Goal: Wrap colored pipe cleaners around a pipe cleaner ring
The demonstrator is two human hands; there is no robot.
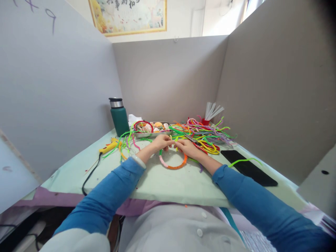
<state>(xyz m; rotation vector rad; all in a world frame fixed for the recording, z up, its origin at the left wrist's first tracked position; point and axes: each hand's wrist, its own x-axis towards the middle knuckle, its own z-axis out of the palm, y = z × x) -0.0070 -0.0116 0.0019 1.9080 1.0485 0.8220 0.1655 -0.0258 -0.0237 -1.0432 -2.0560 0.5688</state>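
Observation:
A ring wrapped in coloured pipe cleaners (pixel 173 167) leans toward me over the table, its lower arc orange and pink with some green at the left. My left hand (pixel 162 142) pinches the top left of it. My right hand (pixel 185 146) has its fingers closed on a yellow-green pipe cleaner (pixel 176 139) at the ring's top. The fingertips of both hands nearly meet there and hide part of the ring. Just behind my right hand lie scissors (pixel 192 139) among loose pipe cleaners (pixel 210 134).
A metal tray (pixel 154 134) of shells stands at the back, beside a green bottle (pixel 119 120). The yellow glue gun (pixel 109 146) lies left, its cord trailing forward. Glue sticks (pixel 212 112) stand in a red cup (pixel 205 122). A black slab (pixel 248 168) lies right. Grey partitions (pixel 170 77) enclose the table.

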